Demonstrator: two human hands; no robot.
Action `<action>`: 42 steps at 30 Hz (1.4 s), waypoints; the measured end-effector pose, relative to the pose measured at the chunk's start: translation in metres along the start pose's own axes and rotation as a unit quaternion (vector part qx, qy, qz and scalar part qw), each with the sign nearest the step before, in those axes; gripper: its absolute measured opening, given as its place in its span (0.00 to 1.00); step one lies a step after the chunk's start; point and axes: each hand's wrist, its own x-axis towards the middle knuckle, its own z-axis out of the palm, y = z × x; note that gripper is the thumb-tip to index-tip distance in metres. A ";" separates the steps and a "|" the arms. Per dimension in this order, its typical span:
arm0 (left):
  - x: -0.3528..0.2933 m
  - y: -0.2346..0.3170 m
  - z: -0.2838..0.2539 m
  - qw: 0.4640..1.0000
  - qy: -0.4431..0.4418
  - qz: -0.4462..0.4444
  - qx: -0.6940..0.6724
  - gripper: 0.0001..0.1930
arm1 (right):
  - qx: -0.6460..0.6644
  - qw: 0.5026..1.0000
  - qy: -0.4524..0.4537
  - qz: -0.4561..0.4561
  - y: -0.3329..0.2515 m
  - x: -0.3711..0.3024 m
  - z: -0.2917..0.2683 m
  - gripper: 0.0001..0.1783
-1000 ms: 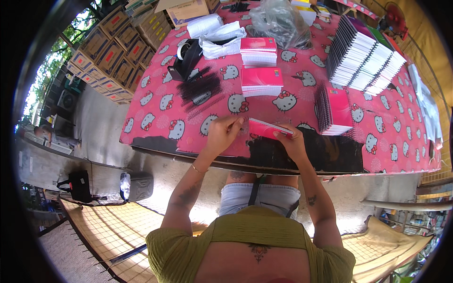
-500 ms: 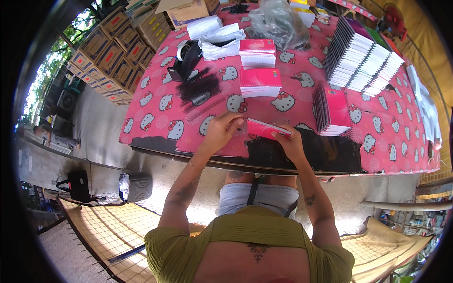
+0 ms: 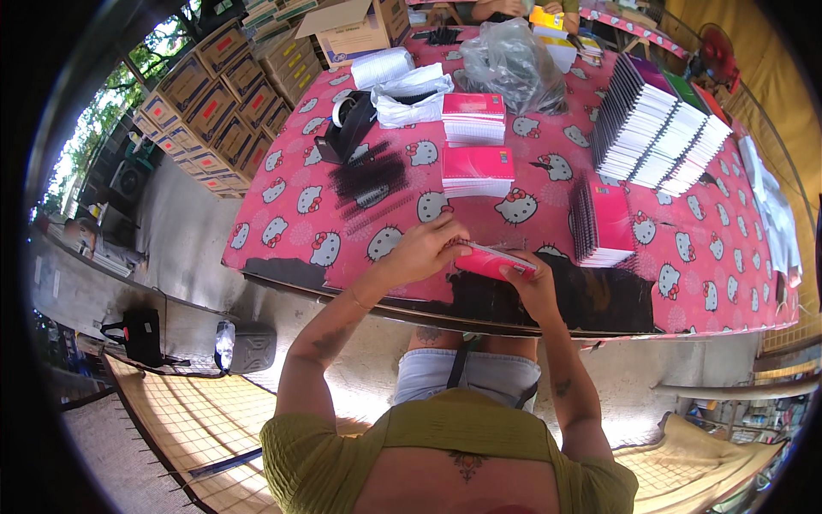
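Note:
Over the table's front edge, my right hand (image 3: 533,281) grips a small pink notebook (image 3: 485,262), thumb on its cover. My left hand (image 3: 434,247) is closed in a pinch at the notebook's left edge; whatever lies between its fingertips is hidden. Loose black spiral coils (image 3: 370,178) lie in a pile beyond my left hand. Two stacks of pink-covered pads, a nearer stack (image 3: 477,171) and a farther stack (image 3: 473,117), stand ahead of my hands. To the right sits a pile of spiral-bound pink notebooks (image 3: 610,221).
A black tape dispenser (image 3: 347,128), white plastic bags (image 3: 413,96) and a clear plastic bag (image 3: 512,68) lie farther back. Taller stacked spiral notebooks (image 3: 658,128) stand at right. Cartons (image 3: 218,103) rise beyond the table's left side. Another person's hands (image 3: 514,8) show at the far end.
My left hand has shifted right, to the notebook's edge. The notebook slants more, its right end nearer me. The whole view has tipped, so the table sits lower in the picture.

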 end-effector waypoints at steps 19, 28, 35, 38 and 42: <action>-0.008 0.044 0.067 0.902 0.201 0.001 0.381 0.52 | -0.115 0.993 0.022 -0.016 -0.029 -0.010 0.001 0.14; -0.010 0.044 0.075 0.918 0.188 0.039 0.347 0.48 | -0.040 0.999 0.021 -0.006 -0.039 -0.015 0.012 0.14; -0.022 0.048 0.097 0.934 0.152 0.016 0.324 0.47 | -0.045 0.999 -0.008 -0.008 -0.020 -0.012 0.008 0.15; -0.009 0.046 0.089 0.925 0.111 0.013 0.364 0.48 | -0.072 0.997 -0.024 0.000 -0.012 -0.017 0.013 0.15; -0.057 0.049 0.125 0.953 0.072 0.038 0.291 0.46 | -0.029 0.999 -0.020 0.011 -0.002 -0.015 0.013 0.15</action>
